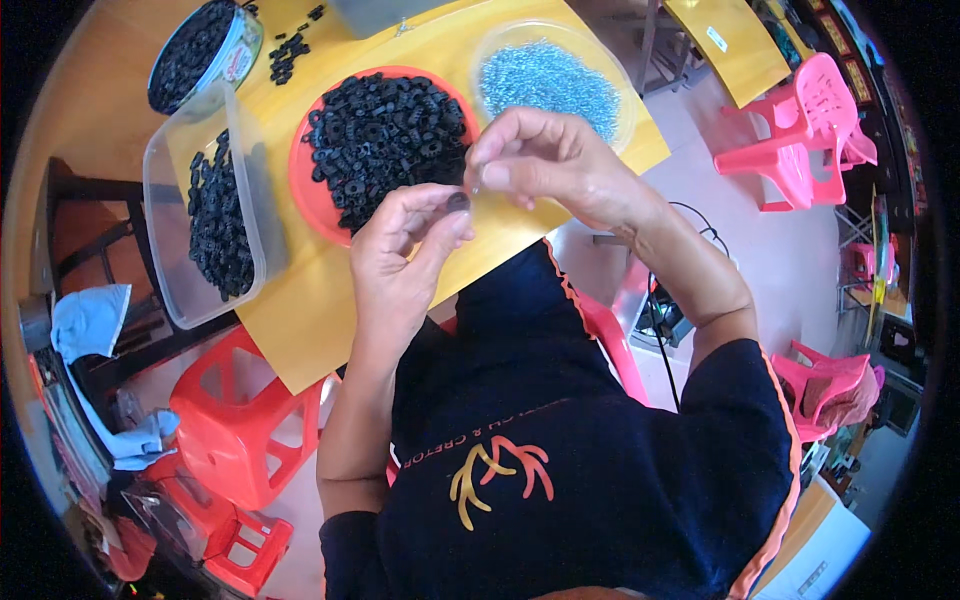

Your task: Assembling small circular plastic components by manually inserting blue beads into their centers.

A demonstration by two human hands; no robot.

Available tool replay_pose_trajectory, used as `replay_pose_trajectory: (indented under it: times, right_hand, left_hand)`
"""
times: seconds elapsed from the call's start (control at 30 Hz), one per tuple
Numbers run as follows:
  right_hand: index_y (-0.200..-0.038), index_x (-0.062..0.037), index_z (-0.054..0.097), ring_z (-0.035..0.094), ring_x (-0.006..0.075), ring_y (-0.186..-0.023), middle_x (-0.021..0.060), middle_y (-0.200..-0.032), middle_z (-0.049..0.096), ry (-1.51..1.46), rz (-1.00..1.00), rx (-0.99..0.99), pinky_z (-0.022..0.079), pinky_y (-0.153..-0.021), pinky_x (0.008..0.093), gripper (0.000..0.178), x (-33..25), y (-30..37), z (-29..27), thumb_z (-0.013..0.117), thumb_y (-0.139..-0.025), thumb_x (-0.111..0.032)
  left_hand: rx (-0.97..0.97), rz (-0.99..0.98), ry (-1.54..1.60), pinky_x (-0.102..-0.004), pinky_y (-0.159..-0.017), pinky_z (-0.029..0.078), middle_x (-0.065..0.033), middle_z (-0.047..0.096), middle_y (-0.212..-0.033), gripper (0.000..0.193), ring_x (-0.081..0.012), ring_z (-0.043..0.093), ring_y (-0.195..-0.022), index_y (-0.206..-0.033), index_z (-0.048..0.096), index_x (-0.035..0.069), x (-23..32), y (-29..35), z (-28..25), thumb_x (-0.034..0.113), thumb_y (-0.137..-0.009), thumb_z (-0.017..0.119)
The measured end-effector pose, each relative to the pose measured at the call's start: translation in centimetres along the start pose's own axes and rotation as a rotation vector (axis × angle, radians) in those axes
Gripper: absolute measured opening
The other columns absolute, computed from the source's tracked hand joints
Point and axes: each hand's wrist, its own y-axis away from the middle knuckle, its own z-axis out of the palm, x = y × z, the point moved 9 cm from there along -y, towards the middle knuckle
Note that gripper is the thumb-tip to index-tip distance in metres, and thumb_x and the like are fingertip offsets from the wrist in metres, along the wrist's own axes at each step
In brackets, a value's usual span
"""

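Note:
My left hand (405,235) is closed, pinching a small round black part (458,202) between thumb and fingertips. Just to its right, my right hand (540,165) holds a tiny shiny metal piece (475,186) in a thumb-and-finger pinch, close to the black part; whether the two touch I cannot tell. Beyond my left hand is a red round tray (303,190) heaped with small black plastic parts (385,140). Past my right hand lies a clear round dish (627,110) full of tiny silvery-blue metal pieces (550,80), too small to name exactly.
A clear plastic box (165,215) of black parts stands at the table's left side. Behind it sits a round tub (237,55) of black parts, with loose black parts (288,58) beside it. Red stools (225,430) stand at left, pink chairs (800,135) at right.

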Motion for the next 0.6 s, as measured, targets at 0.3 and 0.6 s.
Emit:
replay_pose_trajectory:
  times: [0.3,0.6]
  right_hand:
    - [-0.097,-0.003,0.062,0.057,0.0065,-0.086,0.0002,-0.095,0.061,0.287,-0.082,-0.002,0.047,-0.077,0.0228,0.012,-0.7,-0.5,2.9,0.067,-0.088,-0.01]
    - [-0.095,-0.0055,0.067,0.065,0.026,-0.076,0.0094,-0.089,0.062,1.094,-0.774,0.04,0.054,-0.063,0.0339,0.021,-4.5,0.0,7.8,0.072,-0.076,-0.01]
  left_hand:
    - [0.076,0.172,-0.152,-0.0241,-0.071,0.051,-0.0065,0.064,-0.089,0.016,-0.0112,0.063,-0.079,-0.098,0.063,-0.002,1.4,0.9,-2.0,-0.005,-0.083,0.066]
    - [0.123,0.148,-0.059,-0.0235,-0.068,0.051,-0.0048,0.063,-0.088,0.013,-0.01,0.063,-0.075,-0.098,0.061,-0.003,1.0,1.1,-4.4,-0.003,-0.085,0.065]
